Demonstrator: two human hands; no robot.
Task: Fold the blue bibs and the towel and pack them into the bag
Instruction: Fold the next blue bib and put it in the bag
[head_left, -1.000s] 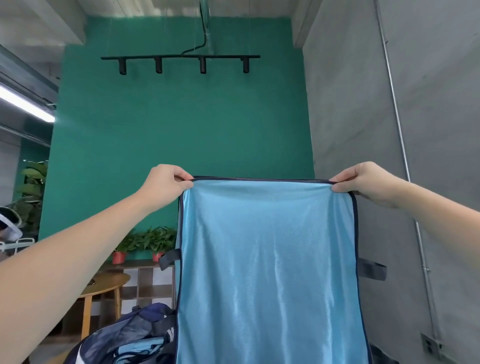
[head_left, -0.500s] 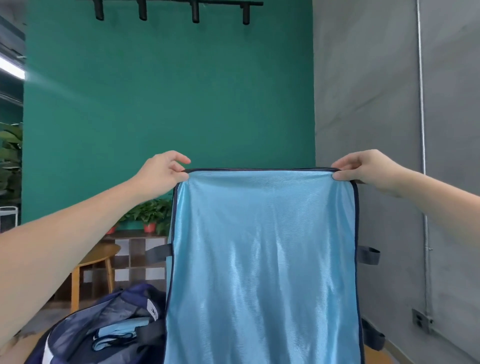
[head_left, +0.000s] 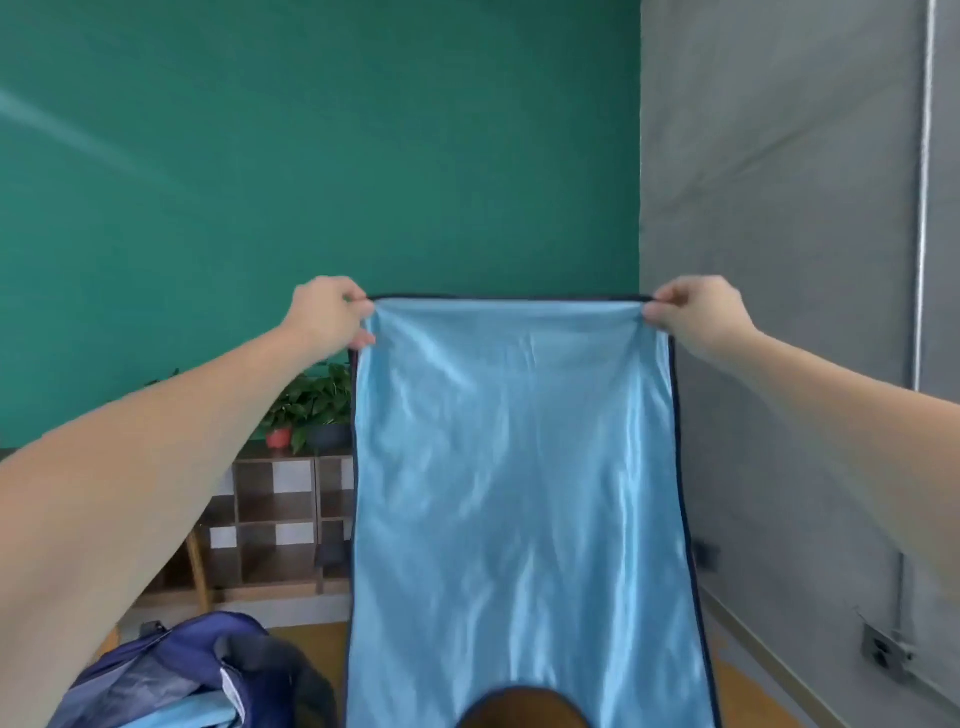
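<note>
Bib (head_left: 514, 493) (blue) pinched by both hands.

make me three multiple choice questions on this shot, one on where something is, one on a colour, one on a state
1. Where is the bag relative to the bib?
A. lower left of it
B. above it
C. far right of it

2. What colour is the bib's edge trim?
A. red
B. dark navy
C. yellow

3. How is the bib held?
A. folded in one hand
B. lying flat on the floor
C. hanging spread out, pinched at its top corners by the left hand and right hand

Answers: A, the bag sits at the bottom left corner; B, a dark border runs along the top and sides; C, each hand grips one top corner.
</note>
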